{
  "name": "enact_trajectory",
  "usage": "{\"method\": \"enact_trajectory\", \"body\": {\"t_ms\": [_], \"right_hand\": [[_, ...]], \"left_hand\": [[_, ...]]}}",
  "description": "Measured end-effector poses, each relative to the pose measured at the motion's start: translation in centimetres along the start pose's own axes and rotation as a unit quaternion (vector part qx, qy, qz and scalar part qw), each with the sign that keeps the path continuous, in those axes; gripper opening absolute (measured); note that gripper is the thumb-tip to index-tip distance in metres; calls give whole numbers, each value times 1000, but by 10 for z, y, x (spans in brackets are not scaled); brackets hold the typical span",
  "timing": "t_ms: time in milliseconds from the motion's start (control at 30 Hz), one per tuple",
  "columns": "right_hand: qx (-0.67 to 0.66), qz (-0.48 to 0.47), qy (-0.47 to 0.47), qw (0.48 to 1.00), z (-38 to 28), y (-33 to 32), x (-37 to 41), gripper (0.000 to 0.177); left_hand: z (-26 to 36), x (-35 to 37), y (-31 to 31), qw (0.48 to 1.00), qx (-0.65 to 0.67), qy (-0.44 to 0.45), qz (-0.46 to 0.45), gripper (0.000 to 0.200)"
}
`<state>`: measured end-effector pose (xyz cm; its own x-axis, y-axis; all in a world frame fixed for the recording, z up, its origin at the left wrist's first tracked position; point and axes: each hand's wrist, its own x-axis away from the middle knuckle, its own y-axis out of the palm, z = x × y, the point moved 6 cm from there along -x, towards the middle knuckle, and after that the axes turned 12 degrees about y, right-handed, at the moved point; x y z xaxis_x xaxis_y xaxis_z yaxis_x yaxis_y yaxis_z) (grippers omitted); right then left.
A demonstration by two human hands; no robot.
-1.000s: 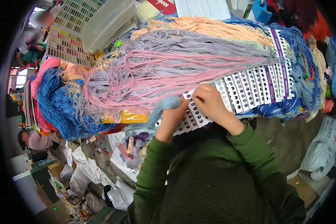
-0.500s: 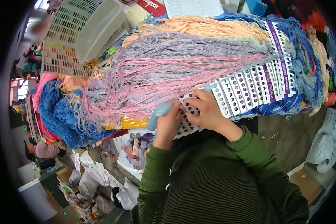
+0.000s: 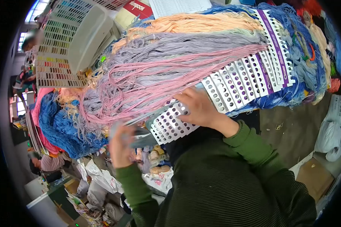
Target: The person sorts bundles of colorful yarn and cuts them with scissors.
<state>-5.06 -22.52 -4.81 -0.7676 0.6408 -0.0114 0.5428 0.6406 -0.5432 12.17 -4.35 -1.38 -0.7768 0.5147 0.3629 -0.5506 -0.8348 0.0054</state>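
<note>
My right hand (image 3: 199,108) presses and grips a white punched thread card (image 3: 170,123) with rows of round holes, thumb and fingers curled over its upper part. To the left, my left hand (image 3: 121,145) is smeared by motion; its fingers are closed around grey-blue thread (image 3: 142,138) stretching from the card's left edge. Beyond the hands, pink thread (image 3: 155,89) lies across lavender thread (image 3: 178,45), with peach thread (image 3: 201,23) behind. More punched cards (image 3: 235,83) overlap in a row to the right of my right hand, several with purple strips.
A color chart (image 3: 57,70) and a white plastic tray (image 3: 89,38) stand at the back left, near a notebook (image 3: 134,10). Blue yarn (image 3: 70,126) hangs over the table's left end. Below are small skeins (image 3: 159,159) and plastic bags (image 3: 98,178). People are in the left background.
My left hand has moved left and down from the card, drawing grey-blue thread out with it. The right hand stays on the card, more of which now shows.
</note>
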Motion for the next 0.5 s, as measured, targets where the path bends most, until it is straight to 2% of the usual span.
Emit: {"method": "enact_trajectory", "body": {"t_ms": [33,67,100,133,167,200,233,267,300,333,367,467,500], "right_hand": [[9,16,-5,1000,0,-1,0,40],[17,31,-11,999,-1,-1,0,41],[24,43,-19,999,-3,1,0,41],[32,38,-18,999,-4,3,1,40],[41,34,-19,998,-3,4,1,40],[50,34,-20,998,-4,5,1,40],[61,20,-10,998,-5,5,1,40],[46,36,-15,998,-6,4,3,39],[34,51,-21,998,-8,3,4,39],[23,67,-29,997,-10,1,4,39],[8,91,-39,995,-15,-3,7,33],[-112,50,-8,992,-21,-8,23,24],[-154,-3,27,988,-26,-9,27,15]], "left_hand": [[0,-21,-68,982,185,-3,-42,16],[12,-21,-96,916,381,-24,-123,14],[15,-18,-172,979,42,199,-18,14],[39,5,-184,866,-306,384,91,14],[30,6,-204,949,-103,269,130,15],[20,9,-215,972,108,141,157,17],[10,14,-194,934,314,2,170,18],[6,20,-157,961,262,51,79,21],[6,33,-94,979,182,45,78,25],[0,48,-45,989,127,-8,69,28],[-18,52,-13,981,178,-48,-60,33],[-22,62,74,972,182,-63,-137,45],[-22,62,92,963,199,-56,-172,48]]}}
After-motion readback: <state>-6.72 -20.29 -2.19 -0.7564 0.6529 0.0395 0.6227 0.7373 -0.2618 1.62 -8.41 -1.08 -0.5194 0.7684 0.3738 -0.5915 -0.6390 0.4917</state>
